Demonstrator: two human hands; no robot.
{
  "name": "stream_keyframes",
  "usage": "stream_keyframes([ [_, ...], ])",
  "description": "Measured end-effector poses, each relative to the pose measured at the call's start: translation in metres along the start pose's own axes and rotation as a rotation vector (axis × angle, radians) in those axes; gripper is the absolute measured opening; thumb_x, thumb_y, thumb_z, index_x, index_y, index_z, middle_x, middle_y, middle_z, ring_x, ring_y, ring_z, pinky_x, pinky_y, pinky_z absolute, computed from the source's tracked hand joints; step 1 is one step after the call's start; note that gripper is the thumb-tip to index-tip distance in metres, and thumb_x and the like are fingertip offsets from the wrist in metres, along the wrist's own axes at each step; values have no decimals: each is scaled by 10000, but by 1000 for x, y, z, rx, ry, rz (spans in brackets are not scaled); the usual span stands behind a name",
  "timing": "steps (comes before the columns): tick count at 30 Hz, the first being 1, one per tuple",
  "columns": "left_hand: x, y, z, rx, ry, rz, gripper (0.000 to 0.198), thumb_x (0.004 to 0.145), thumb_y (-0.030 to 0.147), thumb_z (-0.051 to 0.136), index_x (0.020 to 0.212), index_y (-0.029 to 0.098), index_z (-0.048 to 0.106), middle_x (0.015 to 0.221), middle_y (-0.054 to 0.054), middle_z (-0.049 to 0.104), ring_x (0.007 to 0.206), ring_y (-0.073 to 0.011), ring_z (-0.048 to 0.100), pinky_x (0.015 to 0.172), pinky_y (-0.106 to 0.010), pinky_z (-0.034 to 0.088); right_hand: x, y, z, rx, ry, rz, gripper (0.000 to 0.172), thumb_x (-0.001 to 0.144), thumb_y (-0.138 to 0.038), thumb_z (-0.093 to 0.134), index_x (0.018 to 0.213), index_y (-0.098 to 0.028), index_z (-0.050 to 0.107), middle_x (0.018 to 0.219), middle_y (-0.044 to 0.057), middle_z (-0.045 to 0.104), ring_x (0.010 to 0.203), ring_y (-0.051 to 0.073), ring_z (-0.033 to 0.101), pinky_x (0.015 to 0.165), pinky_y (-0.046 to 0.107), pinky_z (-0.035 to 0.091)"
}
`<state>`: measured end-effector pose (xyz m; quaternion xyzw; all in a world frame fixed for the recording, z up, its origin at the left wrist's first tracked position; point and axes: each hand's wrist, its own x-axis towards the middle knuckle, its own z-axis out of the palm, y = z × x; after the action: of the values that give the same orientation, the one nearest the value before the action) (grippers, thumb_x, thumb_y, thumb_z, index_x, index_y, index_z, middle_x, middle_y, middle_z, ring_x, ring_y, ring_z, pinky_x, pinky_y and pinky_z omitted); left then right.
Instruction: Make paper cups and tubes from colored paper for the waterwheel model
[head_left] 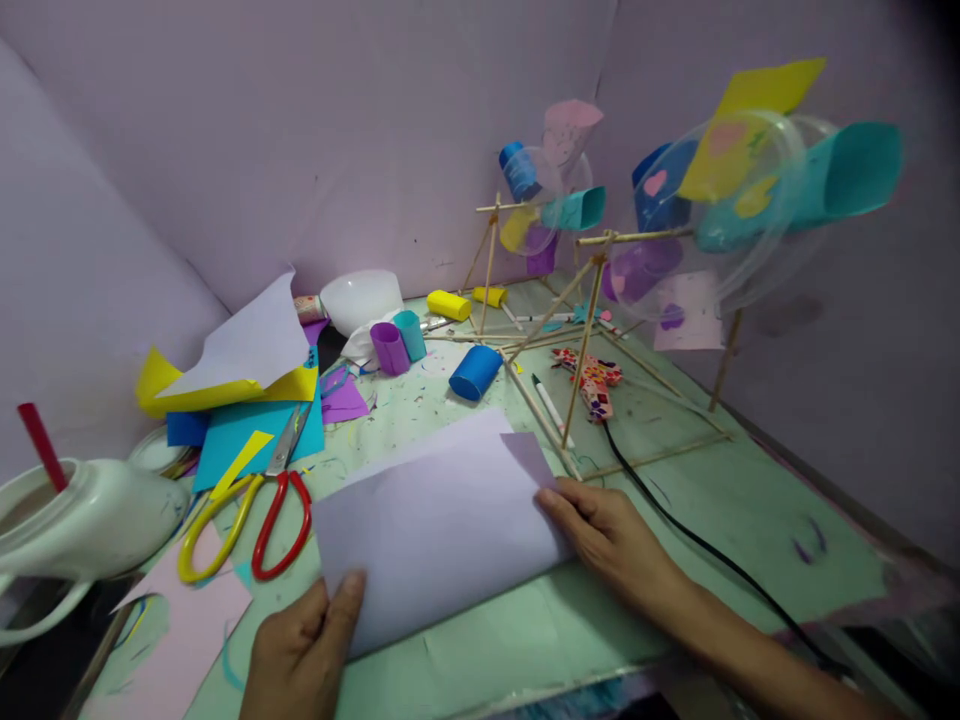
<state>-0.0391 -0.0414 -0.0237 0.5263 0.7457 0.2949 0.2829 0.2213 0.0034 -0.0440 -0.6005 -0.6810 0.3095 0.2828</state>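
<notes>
A folded sheet of pale lilac paper point(442, 540) is held just above the table between both hands. At its lower left corner my left hand point(304, 645) grips the edge, thumb on top. My right hand point(607, 535) pinches the right edge, where the fold shows a darker flap. Scissors point(281, 475) with one yellow and one red handle lie left of the paper, blades pointing away. Beyond the sheet sits a blue paper tube point(475, 372), with purple point(390, 348) and teal point(409, 335) paper tubes behind it.
Two stick-framed wheels with clear discs point(780, 200) and coloured paper cups stand at the right. A glue gun point(596, 385) trails a black cable. Coloured paper sheets point(247, 345) pile up at the left, near a white teapot-like vessel point(112, 515). Yellow tubes point(448, 305) lie near the wall.
</notes>
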Motion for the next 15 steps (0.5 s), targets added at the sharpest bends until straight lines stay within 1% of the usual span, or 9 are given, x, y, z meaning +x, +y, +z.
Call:
stream_keyframes([
  [2,8,3,4,47,14,-27,346,772,465,420,546,207,466,526,30,531,568,-156,527,520,-220,424,9,-5,5,-90,18,54,393,891,-412,326,596,-189,459,511,-30,449,489,120,437,472,221,297],
  [4,15,2,7,171,4,-28,368,783,480,389,554,208,484,512,24,545,543,-156,520,515,-221,412,17,-10,7,-214,0,106,367,898,-375,321,633,-190,493,519,-10,511,496,137,480,487,232,302],
  [7,23,-1,10,362,-29,-2,392,809,479,335,556,219,482,498,8,559,520,-161,530,522,-230,403,24,-18,9,-424,-52,192,313,909,-316,317,754,-194,560,594,38,628,552,183,581,509,254,319],
  [9,28,0,12,472,-61,-19,383,833,447,294,590,226,491,544,-20,607,562,-187,579,541,-249,410,28,-23,11,-567,-71,251,294,912,-307,318,833,-205,582,647,64,674,592,223,630,504,269,326],
  [12,33,11,13,648,-145,-130,371,854,403,246,718,229,544,670,-82,682,678,-265,646,585,-317,432,33,-29,12,-705,-82,302,298,913,-339,324,878,-225,597,663,77,695,619,262,662,497,286,358],
  [15,36,27,11,773,-205,-247,405,863,401,219,825,225,581,743,-113,710,725,-320,666,623,-396,450,38,-34,12,-764,-104,317,321,911,-364,331,867,-215,611,670,99,703,621,278,675,491,306,402],
])
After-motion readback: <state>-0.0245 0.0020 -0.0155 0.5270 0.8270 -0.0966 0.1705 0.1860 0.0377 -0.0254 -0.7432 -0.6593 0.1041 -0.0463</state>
